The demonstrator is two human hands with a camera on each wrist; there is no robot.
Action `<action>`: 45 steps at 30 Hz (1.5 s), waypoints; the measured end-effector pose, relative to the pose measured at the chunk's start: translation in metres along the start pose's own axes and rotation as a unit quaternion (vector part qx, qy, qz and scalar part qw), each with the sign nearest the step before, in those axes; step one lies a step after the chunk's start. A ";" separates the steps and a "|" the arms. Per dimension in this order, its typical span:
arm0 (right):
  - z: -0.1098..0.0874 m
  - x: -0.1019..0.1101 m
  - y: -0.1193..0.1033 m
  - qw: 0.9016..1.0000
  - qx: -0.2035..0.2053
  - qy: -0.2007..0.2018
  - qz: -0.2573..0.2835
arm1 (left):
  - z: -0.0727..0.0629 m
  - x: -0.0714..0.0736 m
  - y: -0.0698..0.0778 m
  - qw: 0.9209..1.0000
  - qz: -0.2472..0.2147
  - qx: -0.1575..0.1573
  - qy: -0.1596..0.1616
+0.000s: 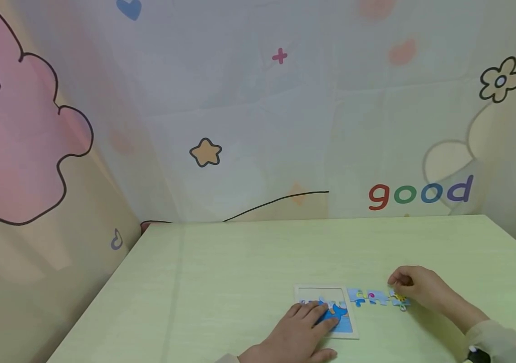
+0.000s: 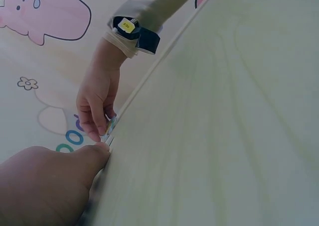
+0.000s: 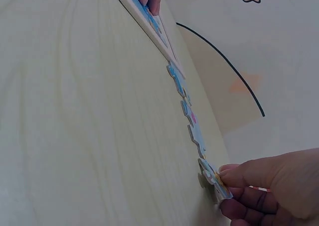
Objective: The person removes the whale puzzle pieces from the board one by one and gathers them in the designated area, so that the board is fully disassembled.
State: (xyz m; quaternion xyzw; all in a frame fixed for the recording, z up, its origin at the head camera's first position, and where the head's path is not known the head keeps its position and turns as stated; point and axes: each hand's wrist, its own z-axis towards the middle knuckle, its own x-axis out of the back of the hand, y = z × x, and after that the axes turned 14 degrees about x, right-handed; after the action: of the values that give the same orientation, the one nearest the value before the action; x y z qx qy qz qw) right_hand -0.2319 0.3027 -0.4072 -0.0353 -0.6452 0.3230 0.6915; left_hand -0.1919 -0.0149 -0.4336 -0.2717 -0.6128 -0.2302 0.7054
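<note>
A white-rimmed puzzle tray lies on the table, its lower part filled with blue pieces showing a dolphin-like shape. My left hand rests on it with fingers spread over the assembled pieces, partly hiding them. To the tray's right, loose jigsaw pieces lie in a row. At the far end of that row, my right hand pinches a jigsaw piece with yellow on it between thumb and fingers. In the right wrist view, this piece is tilted, with one edge off the table. The tray's upper part is a bare pale recess.
The pale wood-grain table ends at a back wall covered by a printed cloth. Another cloth with a pink cartoon figure hangs at the left. A dark band is on the right wrist.
</note>
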 end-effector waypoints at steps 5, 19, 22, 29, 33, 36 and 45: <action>-0.001 -0.003 -0.002 1.000 -0.007 0.009 -0.008 | 0.000 -0.001 -0.001 1.000 0.006 -0.001 0.002; -0.003 -0.005 -0.022 0.999 -0.013 0.035 -0.009 | -0.001 0.001 -0.002 1.000 -0.001 -0.005 -0.010; -0.003 -0.005 -0.029 0.999 0.002 0.050 -0.007 | 0.000 0.001 -0.001 1.000 -0.002 -0.002 -0.015; 0.000 -0.008 -0.044 0.996 0.028 0.079 -0.006 | 0.001 0.001 -0.001 0.999 -0.010 0.008 -0.035; 0.002 -0.010 -0.052 0.995 0.030 0.090 0.003 | 0.001 0.000 -0.001 0.999 -0.009 0.007 -0.030; 0.004 -0.011 -0.056 0.995 0.035 0.092 0.013 | 0.001 0.000 -0.001 1.000 -0.012 0.006 -0.027; 0.007 -0.020 -0.071 0.993 0.060 0.097 0.038 | 0.001 -0.002 -0.002 1.000 -0.012 0.002 -0.006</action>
State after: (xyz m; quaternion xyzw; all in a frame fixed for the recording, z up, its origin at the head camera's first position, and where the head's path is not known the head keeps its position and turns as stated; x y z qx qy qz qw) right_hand -0.2091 0.2342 -0.3899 -0.0498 -0.5525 0.3821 0.7391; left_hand -0.1942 -0.0161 -0.4353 -0.2645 -0.6208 -0.2361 0.6992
